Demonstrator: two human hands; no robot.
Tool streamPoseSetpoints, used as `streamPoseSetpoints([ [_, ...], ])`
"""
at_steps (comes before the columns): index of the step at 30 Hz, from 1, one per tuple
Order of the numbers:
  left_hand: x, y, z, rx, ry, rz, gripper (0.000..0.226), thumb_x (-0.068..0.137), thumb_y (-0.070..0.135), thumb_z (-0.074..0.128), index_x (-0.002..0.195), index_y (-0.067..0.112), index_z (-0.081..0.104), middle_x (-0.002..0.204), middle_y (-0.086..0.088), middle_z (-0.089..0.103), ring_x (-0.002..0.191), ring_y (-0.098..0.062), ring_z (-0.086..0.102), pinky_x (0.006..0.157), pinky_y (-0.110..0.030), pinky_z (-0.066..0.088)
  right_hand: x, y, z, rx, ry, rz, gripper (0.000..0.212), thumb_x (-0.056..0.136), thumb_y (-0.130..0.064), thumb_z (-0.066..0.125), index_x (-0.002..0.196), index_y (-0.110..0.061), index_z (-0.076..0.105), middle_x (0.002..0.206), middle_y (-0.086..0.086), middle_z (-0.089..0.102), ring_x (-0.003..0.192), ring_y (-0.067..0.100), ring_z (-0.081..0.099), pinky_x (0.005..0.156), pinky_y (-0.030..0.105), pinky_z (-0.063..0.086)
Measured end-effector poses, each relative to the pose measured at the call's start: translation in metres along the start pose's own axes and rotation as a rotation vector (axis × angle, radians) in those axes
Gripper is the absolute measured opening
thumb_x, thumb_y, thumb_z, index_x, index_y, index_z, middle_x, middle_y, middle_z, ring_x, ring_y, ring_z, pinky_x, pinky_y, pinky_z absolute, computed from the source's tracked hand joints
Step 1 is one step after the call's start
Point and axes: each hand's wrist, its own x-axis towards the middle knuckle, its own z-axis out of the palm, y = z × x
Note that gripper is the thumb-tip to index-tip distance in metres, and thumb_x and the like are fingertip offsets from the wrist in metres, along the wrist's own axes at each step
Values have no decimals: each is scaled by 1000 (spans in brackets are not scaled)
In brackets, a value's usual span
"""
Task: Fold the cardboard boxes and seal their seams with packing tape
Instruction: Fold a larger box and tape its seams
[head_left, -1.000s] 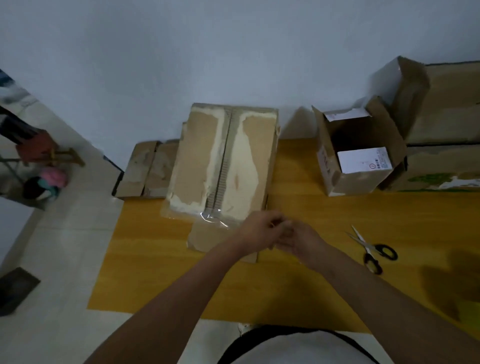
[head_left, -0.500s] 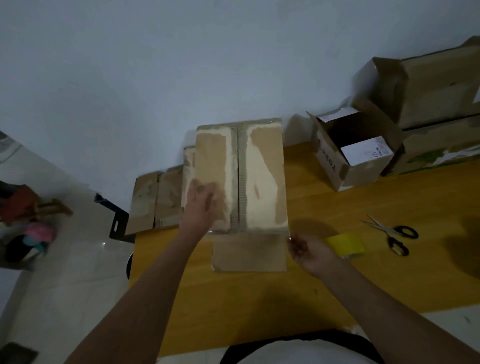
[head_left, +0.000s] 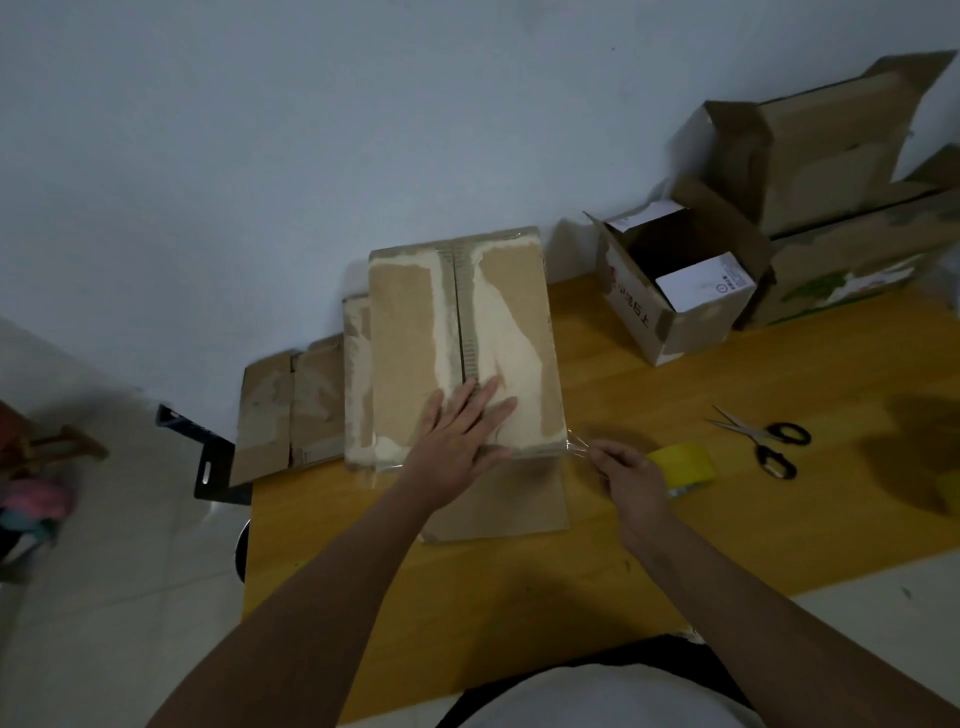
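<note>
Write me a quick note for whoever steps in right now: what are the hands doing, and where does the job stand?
Left hand: flat, pressing on the folded box.
Right hand: pinching clear tape at the box's near right corner; the yellow tape roll sits just behind it.
Scissors lie on the table, to the right.
Done: box folded, tape stretched along its near edge.
Left: press it down, cut, seal other seams.

You will find little that can be read: the open cardboard box (head_left: 670, 306) at the back of the desk (head_left: 727, 519) carries red printed characters on its near side wall, but they are too small and tilted to make out. The white carton (head_left: 704, 283) standing inside that box has a small label with dark print and a circled mark on its top, also too blurred to read.
</note>
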Motion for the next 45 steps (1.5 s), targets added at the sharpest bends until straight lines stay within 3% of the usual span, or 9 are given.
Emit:
streamPoseSetpoints([
  [7, 6, 3, 6, 210, 90, 25, 79, 92, 70, 28, 156, 25, 21, 163, -7, 20, 148, -33, 22, 112, -59, 26, 3, 0, -8, 1, 28, -69, 10, 90, -13, 68, 99, -10, 72, 86, -4, 67, 77, 6, 58, 68, 18, 46],
  [11, 21, 10, 6, 298, 61, 14, 89, 85, 67, 54, 153, 17, 27, 158, -18, 28, 142, -42, 31, 103, -61, 38, 10, -2, -8, -82, 50, -101, 10, 90, -21, 69, 99, -17, 73, 90, -9, 69, 82, 4, 59, 70, 20, 47],
  [14, 33, 14, 0, 283, 108, 35, 83, 76, 63, 67, 138, 12, 48, 145, -24, 42, 137, -44, 37, 107, -61, 35, 19, -4, -7, -87, 61, -107, 12, 90, -24, 69, 97, -15, 73, 87, -6, 68, 81, 8, 59, 71, 24, 46],
  [18, 51, 25, -3, 246, 191, 121, 78, 84, 73, 51, 114, 2, 58, 139, -24, 49, 141, -37, 36, 112, -63, 26, 30, -7, -4, -198, 59, -170, 11, 91, -26, 67, 89, -16, 71, 78, -4, 66, 76, 14, 57, 72, 32, 47],
  [25, 65, 33, 13, 227, 188, 54, 79, 92, 73, 34, 152, 21, 33, 162, -11, 22, 151, -28, 15, 113, -65, 19, 49, -15, 0, -318, 24, -287, 12, 96, -19, 60, 94, -8, 65, 83, 1, 66, 80, 17, 61, 68, 27, 47],
  [29, 71, 32, 19, 231, 218, 66, 77, 95, 69, 34, 154, 20, 29, 163, -12, 20, 151, -30, 14, 114, -62, 21, 57, -17, 2, -397, 42, -328, 16, 98, -22, 56, 94, -9, 65, 81, 1, 65, 77, 15, 59, 64, 25, 46],
  [32, 72, 30, 22, 219, 240, 92, 77, 95, 65, 41, 155, 18, 27, 163, -14, 18, 151, -31, 12, 115, -61, 21, 62, -16, 6, -567, 64, -397, 18, 101, -25, 50, 96, -11, 61, 80, 0, 60, 72, 15, 53, 55, 14, 36],
  [37, 74, 30, 23, 200, 243, 89, 75, 96, 62, 44, 154, 17, 32, 162, -14, 19, 151, -31, 13, 116, -61, 20, 70, -13, 22, -627, 73, -474, 20, 102, -20, 46, 102, -6, 61, 96, 8, 63, 85, 23, 58, 72, 39, 47],
  [45, 87, 26, 22, 164, 196, 25, 74, 96, 61, 46, 153, 16, 33, 161, -15, 23, 151, -32, 15, 118, -57, 19, 90, -28, 43, -739, -64, -571, 13, 102, -18, 45, 97, -11, 56, 94, 4, 56, 81, 19, 52, 68, 32, 42],
])
